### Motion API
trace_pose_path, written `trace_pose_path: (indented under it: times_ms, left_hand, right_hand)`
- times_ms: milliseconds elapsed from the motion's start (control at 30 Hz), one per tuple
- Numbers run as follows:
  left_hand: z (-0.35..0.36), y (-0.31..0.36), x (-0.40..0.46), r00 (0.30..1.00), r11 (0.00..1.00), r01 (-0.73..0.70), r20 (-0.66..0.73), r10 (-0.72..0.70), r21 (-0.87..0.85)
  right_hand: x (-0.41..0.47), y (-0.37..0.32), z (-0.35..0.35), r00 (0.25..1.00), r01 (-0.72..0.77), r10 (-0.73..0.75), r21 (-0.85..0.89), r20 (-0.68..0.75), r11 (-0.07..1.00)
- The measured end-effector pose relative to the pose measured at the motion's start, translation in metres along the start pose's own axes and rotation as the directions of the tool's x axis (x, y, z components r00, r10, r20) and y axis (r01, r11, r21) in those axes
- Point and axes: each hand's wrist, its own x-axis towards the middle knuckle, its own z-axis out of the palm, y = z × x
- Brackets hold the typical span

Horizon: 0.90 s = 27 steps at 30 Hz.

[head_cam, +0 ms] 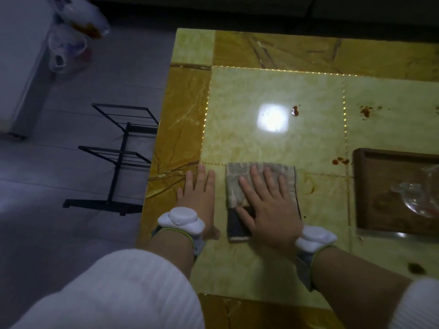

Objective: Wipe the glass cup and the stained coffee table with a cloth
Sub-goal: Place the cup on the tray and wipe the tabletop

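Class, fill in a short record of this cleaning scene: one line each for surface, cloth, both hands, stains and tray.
surface: glossy yellow coffee table
cloth: folded cloth, flat on table
right hand: right hand pressing flat on cloth
left hand: left hand flat on bare table beside cloth
stains: red-brown stains, unwiped beyond cloth
tray: wooden tray holding glassware

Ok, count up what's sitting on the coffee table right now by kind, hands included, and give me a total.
Hands: 2, left hand flat on the coffee table, right hand flat on the cloth
Cloth: 1
Wooden tray: 1
Glass cup: 1, lying in the tray
Total: 5
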Motion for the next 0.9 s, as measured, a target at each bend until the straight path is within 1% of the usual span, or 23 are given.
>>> trace_pose_path:
  times_ms: [67,100,233,300,333,433,533,567,600,667,767,800,833,900]
  left_hand:
    - [0.002,0.0,0.003,1.0,1.0,0.003,0.013,-0.003,0.011]
    - [0.003,-0.001,0.005,1.0,1.0,0.006,0.016,-0.006,0.012]
    - [0.003,-0.002,0.005,1.0,1.0,0.015,0.023,-0.015,0.017]
    - [0.003,0.0,0.006,1.0,0.999,0.02,0.021,-0.02,0.028]
    - [0.003,0.001,0.005,1.0,0.999,0.022,0.019,-0.023,0.036]
    - [0.0,0.001,0.003,0.999,0.998,0.035,0.013,-0.036,0.051]
    - [-0.004,0.002,0.0,0.998,0.998,0.037,0.04,-0.039,0.051]
    - [-0.004,0.003,0.002,0.999,0.998,0.029,0.041,-0.031,0.058]
    - [-0.003,0.003,0.003,0.999,0.998,0.021,0.04,-0.024,0.063]
    - [-0.002,0.0,0.003,0.999,0.997,0.019,0.031,-0.021,0.07]
    - [-0.003,0.0,-0.002,1.0,0.995,0.017,0.023,-0.02,0.1]
    - [-0.004,0.001,-0.002,1.0,0.993,0.016,0.019,-0.018,0.118]
    - [-0.006,0.003,-0.004,1.0,0.99,0.022,0.018,-0.025,0.137]
    - [-0.01,0.01,-0.005,0.999,0.982,0.038,0.014,-0.041,0.185]
  right_hand:
    - [0.008,0.021,-0.004,0.998,0.065,-0.065,-0.011,0.005,0.998]
    - [0.018,0.027,-0.007,0.999,0.053,-0.053,-0.013,-0.004,0.999]
    - [0.052,0.018,-0.012,0.988,-0.145,0.146,0.022,-0.046,0.989]
    - [0.047,0.005,-0.008,0.98,-0.179,0.181,0.032,-0.077,0.983]
    - [0.038,0.0,-0.006,0.983,-0.166,0.168,0.035,-0.079,0.986]
    - [0.005,-0.003,0.001,0.997,-0.052,0.054,0.036,-0.051,0.998]
    - [-0.003,0.023,-0.008,0.994,0.109,-0.109,0.013,-0.019,0.994]
    - [0.0,0.034,-0.011,0.993,0.119,-0.119,-0.001,-0.01,0.993]
    - [0.007,0.044,-0.015,0.996,0.093,-0.094,-0.008,-0.012,0.996]
    - [0.025,0.053,-0.021,0.999,-0.017,0.018,0.016,-0.026,1.0]
    - [0.019,0.03,-0.015,0.977,-0.207,0.209,0.049,-0.046,0.977]
    - [0.006,0.02,-0.01,0.969,-0.237,0.24,0.051,-0.056,0.97]
    - [-0.008,0.011,-0.006,0.973,-0.223,0.225,0.049,-0.057,0.974]
    - [-0.036,0.01,0.001,0.99,-0.133,0.135,0.049,-0.046,0.99]
